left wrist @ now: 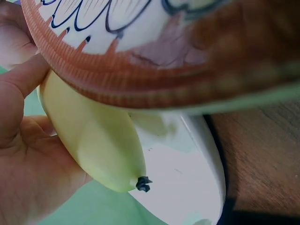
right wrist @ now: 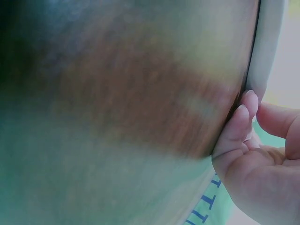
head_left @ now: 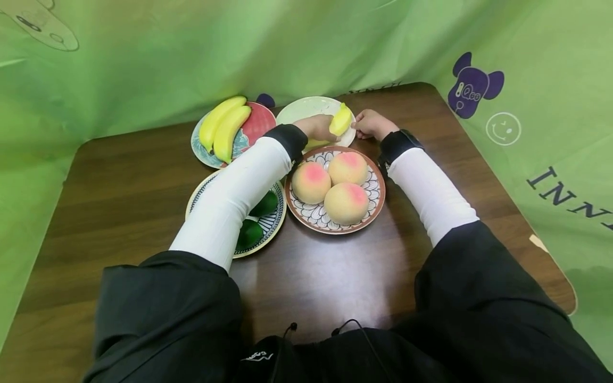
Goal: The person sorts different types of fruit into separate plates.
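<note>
1. Left hand [head_left: 316,127] has its fingers curled round a banana [head_left: 340,120], holding it just over the white plate [head_left: 306,109] at the far side of the table [head_left: 143,159].
2. The left wrist view shows the grip well: the banana [left wrist: 93,136] lies across the palm [left wrist: 33,173], a finger along its back, and its dark tip points down toward the white plate [left wrist: 187,178].
3. Right hand [head_left: 371,125] sits at that plate's right rim, fingers bent against the edge. In the right wrist view the fingertips [right wrist: 243,117] press on the rim [right wrist: 265,47]; it steadies the plate and pinches nothing.
4. Handling, as I judge it: the banana looks smooth and a bit glossy, so it may slide in a loose grip. It seems light, and firm enough for a mid-body hold.
5. Best hold is around the thick middle, as now, not at the thin ends.
6. The white plate looks hard and breakable, and it could skid on the polished wood, so a hand at the rim makes sense.
7. Nearby: three peaches [head_left: 330,186] on a patterned plate just beneath the wrists, two more bananas [head_left: 224,127] on a plate to the left, and green fruit [head_left: 254,223] half hidden under the left sleeve.
</note>
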